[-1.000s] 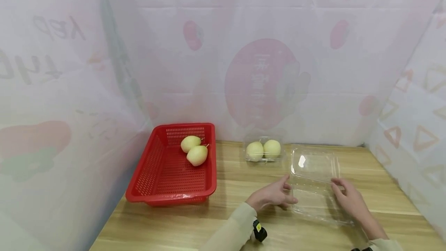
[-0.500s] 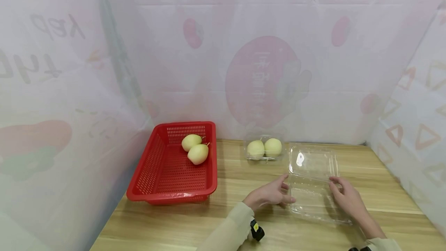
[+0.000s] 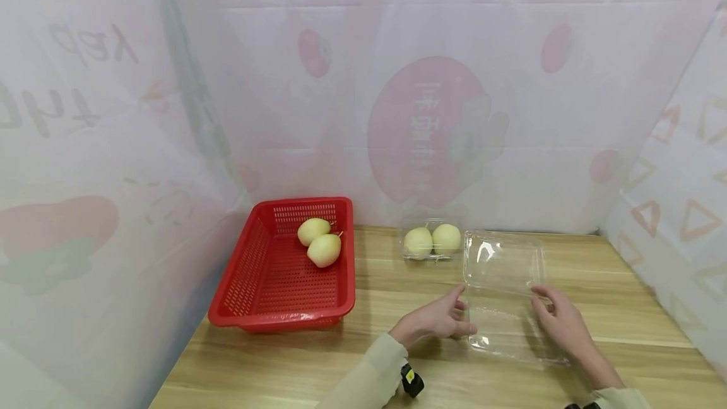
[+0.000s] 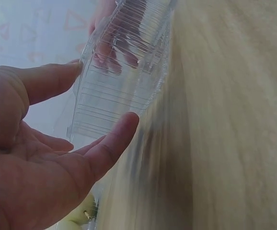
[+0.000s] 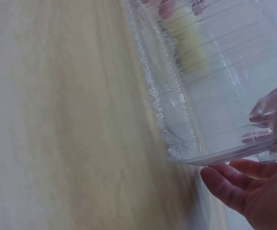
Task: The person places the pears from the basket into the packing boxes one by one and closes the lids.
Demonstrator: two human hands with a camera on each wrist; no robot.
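A clear plastic clamshell box (image 3: 502,320) sits low over the wooden table at the right, its lid (image 3: 502,257) folded back toward the wall. My left hand (image 3: 434,319) is at the box's left side with fingers spread; in the left wrist view the thumb and a finger (image 4: 112,151) meet its clear wall. On the opposite side, my right hand (image 3: 562,320) touches the edge with loosely bent fingers; the right wrist view has those fingers (image 5: 234,184) against the outside of the wall. Part of the right hand lies outside that view.
A red plastic basket (image 3: 227,276) stands at the left with two pale yellow pears (image 3: 324,250) inside. Behind the left hand, near the wall, another clear box (image 3: 434,257) holds two pears (image 3: 446,240). Printed cloth (image 3: 318,118) encloses the table's back and sides.
The open clamshell box and both hands have shifted slightly left together. The basket and the filled box keep their places apart from a small drift of the view.
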